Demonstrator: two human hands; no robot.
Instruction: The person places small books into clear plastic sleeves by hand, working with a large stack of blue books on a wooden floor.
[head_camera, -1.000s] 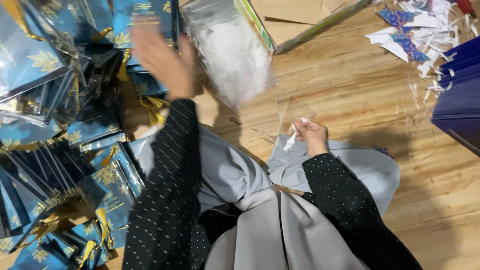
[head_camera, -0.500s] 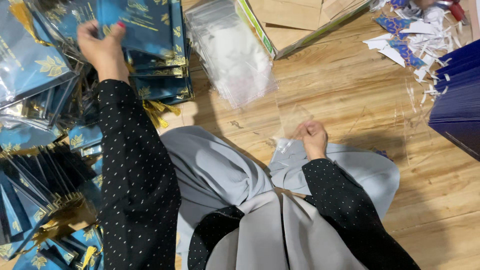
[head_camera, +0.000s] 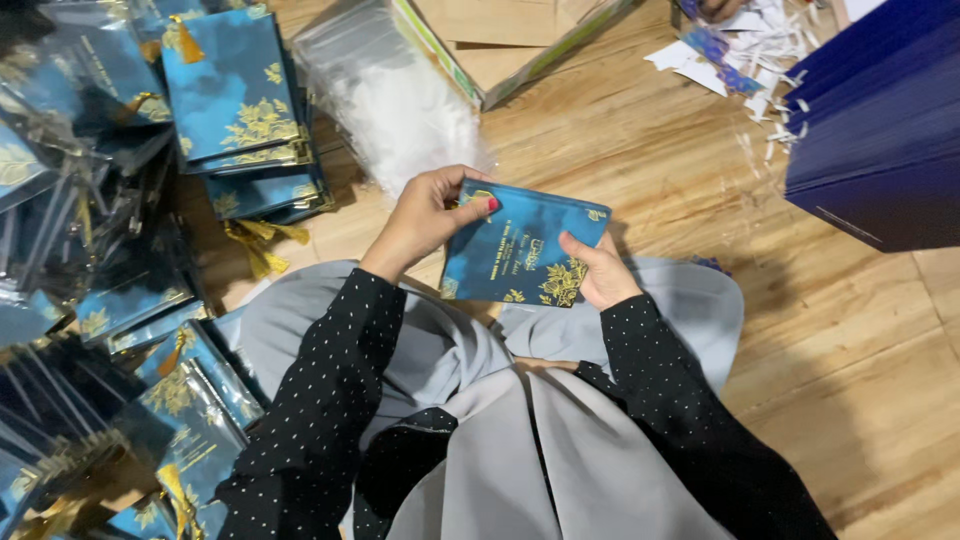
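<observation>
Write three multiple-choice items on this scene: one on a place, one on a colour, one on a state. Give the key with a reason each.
1. Where does the stack of blue cards lie?
A. on the person's lap
B. on the floor, ahead and to the left
C. in the cardboard box

2. What colour is the print on the held card?
A. silver
B. red
C. gold

3. How is the held card held?
A. by both hands
B. by one hand
C. by neither

Key: B, it sits on the wooden floor upper left; C, gold leaves show on the blue; A, the left hand and right hand each grip an edge.
</observation>
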